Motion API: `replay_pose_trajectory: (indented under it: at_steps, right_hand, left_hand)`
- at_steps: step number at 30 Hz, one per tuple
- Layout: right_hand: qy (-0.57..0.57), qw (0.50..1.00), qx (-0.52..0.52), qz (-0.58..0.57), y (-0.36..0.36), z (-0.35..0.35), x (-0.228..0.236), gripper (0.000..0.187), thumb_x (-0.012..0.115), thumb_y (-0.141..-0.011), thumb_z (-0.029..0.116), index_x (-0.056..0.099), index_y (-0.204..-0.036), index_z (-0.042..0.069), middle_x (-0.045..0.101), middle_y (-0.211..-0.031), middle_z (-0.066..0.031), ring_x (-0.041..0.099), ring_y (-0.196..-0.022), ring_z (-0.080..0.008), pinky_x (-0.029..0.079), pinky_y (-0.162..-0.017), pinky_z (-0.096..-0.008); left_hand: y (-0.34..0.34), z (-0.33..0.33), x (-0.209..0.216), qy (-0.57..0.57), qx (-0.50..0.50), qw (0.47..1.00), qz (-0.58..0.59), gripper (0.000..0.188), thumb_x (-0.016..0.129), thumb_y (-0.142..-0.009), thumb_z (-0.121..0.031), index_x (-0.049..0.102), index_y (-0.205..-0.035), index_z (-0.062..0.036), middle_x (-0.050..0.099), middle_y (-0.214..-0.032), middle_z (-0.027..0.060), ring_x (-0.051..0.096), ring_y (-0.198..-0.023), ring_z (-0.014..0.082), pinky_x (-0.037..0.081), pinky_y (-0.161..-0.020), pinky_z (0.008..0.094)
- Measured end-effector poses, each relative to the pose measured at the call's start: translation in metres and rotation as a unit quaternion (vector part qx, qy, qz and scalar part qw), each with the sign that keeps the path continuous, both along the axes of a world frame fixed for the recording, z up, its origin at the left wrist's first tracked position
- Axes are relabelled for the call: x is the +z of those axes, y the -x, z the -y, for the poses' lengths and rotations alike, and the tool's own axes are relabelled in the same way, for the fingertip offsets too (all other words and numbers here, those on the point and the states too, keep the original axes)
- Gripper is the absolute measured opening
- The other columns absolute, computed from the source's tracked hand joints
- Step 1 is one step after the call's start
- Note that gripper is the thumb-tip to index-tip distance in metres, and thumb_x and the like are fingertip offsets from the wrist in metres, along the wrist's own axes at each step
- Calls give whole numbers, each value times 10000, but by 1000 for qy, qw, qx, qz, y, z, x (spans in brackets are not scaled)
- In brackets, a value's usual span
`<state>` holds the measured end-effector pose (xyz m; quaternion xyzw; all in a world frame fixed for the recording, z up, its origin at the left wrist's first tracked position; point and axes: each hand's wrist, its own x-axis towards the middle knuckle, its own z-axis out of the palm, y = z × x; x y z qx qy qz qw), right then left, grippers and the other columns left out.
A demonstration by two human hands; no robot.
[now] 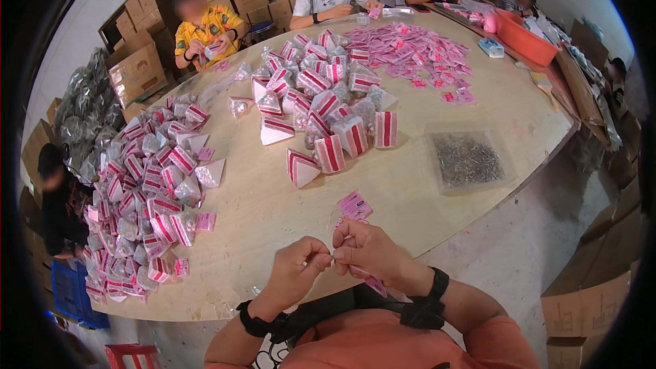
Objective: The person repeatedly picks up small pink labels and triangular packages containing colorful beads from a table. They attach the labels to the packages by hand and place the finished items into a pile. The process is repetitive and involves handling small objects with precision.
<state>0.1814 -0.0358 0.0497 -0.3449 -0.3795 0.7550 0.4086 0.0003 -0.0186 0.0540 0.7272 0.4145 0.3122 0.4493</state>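
Close to the table's near edge, my left hand (298, 268) and my right hand (369, 251) meet at their fingertips. The left thumb and forefinger pinch together on something too small to make out. My right hand is closed, with a pink card (373, 283) sticking out below its fingers. Just beyond it, another pink card (354, 205) lies on the table. Farther off is a pile of cake-slice-shaped pieces (330, 154) with white and deep-pink stripes. To the right sits a clear shallow tray (502, 190) of small metal pins or clasps.
A larger heap of similar pieces (154, 198) covers the table's left side. Many pink cards (424, 55) are spread at the far side, near an orange basin (526, 37). Several people work around the table. Cardboard boxes (594, 301) stand at the right, a blue crate (75, 294) at the left.
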Motion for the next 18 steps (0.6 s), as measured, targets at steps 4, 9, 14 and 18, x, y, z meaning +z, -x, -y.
replay_pose_trajectory:
  at_steps: [4, 9, 14, 18]
  right_hand:
    - [-252, 946, -88, 184, 10, 3, -3, 86, 568, -814, 67, 485, -820, 41, 570, -685, -99, 505, -540, -117, 373, -447, -249]
    - [-535, 688, -136, 470, 6, 8, -3, 135, 606, -756, 93, 497, -806, 33, 508, -642, -107, 533, -551, -223, 414, -489, -322]
    - [-585, 607, -128, 522, 7, 6, -3, 138, 531, -690, 50, 478, -817, 54, 472, -657, -50, 529, -587, -204, 435, -507, -333]
    - [-576, 633, -104, 506, 2, 2, -4, 148, 558, -700, 39, 511, -841, 34, 493, -680, -93, 528, -593, -257, 422, -508, -362]
  left_hand:
    - [-5, -1, 4, 56, 27, 998, 1, 98, 555, -843, -89, 520, -811, -3, 554, -649, 36, 526, -585, 92, 436, -545, 224]
    - [-6, -6, -9, 213, -5, 964, 157, 167, 482, -904, -156, 489, -804, -23, 520, -635, 16, 487, -545, 84, 406, -513, 212]
    - [-10, -6, -13, 264, -11, 933, 244, 193, 456, -920, -179, 472, -793, -35, 503, -641, 19, 476, -547, 82, 395, -508, 209]
    - [-9, -12, -14, 247, -13, 949, 195, 163, 489, -901, -187, 469, -821, -45, 511, -680, 22, 493, -577, 97, 403, -517, 214]
